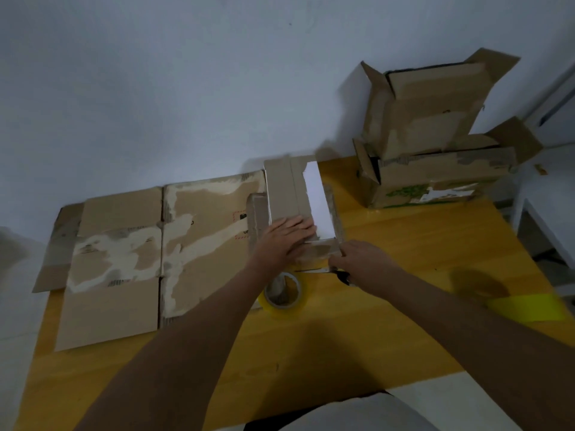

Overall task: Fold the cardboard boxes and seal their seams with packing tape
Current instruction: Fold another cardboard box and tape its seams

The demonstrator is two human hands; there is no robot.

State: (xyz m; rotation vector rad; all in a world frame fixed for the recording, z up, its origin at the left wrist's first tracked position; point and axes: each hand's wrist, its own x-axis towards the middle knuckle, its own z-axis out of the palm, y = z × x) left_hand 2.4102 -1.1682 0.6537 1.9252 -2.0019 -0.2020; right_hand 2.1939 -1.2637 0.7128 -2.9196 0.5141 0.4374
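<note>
the left hand (pixel 287 236) lies flat, fingers straight, pressing down on the flap of a small cardboard box (pixel 297 200) in the middle of the yellow surface (pixel 404 244). the right hand (pixel 362 259) is at the box's near right corner, fingers curled toward the near edge; whether it pinches the cardboard or only touches it i cannot tell. a white label (pixel 317 200) shows on the box top, beside the pressing fingers.

the roll of packing tape (pixel 284 293) sits just behind the left wrist, close to the box, and dark-handled scissors (pixel 337 273) lie under the right hand. a large flattened box (pixel 149 253) is spread on the left of the surface, touching the small one. two folded boxes (pixel 435 135) are stacked at the far right, flaps open.

the step in hand looks like closing this small box before taping. to do it well, keep the flat palm firm so the flaps meet squarely along the seam, and square the near corner before letting go. free only one hand for the tape, as the flap is likely to spring up. lay the tape centred on the seam and rub it down from the middle outward.
</note>
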